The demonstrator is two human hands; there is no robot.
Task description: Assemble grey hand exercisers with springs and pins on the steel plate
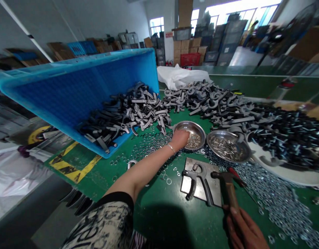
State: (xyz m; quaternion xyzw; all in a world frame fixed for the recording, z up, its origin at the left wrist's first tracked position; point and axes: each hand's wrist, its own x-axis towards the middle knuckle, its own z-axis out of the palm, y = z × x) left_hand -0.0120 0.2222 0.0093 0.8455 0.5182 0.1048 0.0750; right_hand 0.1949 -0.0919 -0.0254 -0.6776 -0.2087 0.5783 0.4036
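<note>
My left hand (179,139) sits in a shallow steel bowl (190,125), its fingers bunched over a heap of small metal parts (193,141). A second steel bowl (219,134) to the right holds short metal pins (225,148). My right hand (242,228) is closed around the wooden handle of a hammer (229,188). The hammer's head is just right of a steel plate (214,189), on which lies a grey hand-grip tool with black handles (197,176). Metal rings (273,197) lie scattered across the green mat.
A tipped blue plastic crate (71,93) spills black-and-grey handles (125,114) onto the green mat (159,221). Grey curved parts (201,100) form a heap behind the bowls. Black parts (286,138) fill a white tub (286,176). Stacked cartons (185,45) stand behind.
</note>
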